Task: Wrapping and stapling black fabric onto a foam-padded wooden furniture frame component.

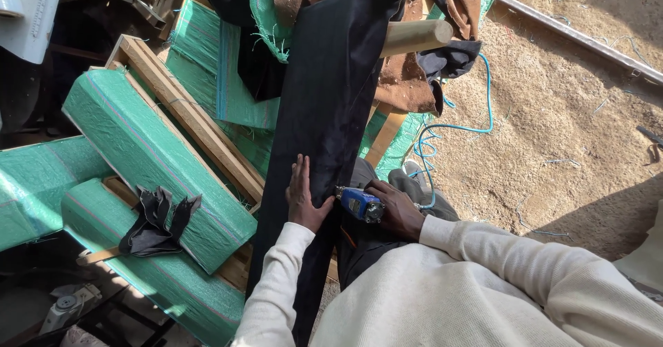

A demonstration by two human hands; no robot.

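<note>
A long strip of black fabric (324, 98) runs from a cardboard roll (414, 37) at the top down toward me. My left hand (302, 195) lies flat on the fabric, fingers straight and together, pressing it down. My right hand (399, 207) grips a small blue power tool (360, 203) whose metal nose touches the fabric's right edge, just beside my left hand. A blue air hose (442, 129) leads from the tool across the ground.
A wooden furniture frame (186, 109) wrapped in green woven sheeting (145, 153) lies on the left, with black fabric scraps (155, 219) on it. Brown and dark cloth (407, 84) is piled at the top. Sawdust-covered ground (566, 133) and a metal rail (587, 40) lie to the right.
</note>
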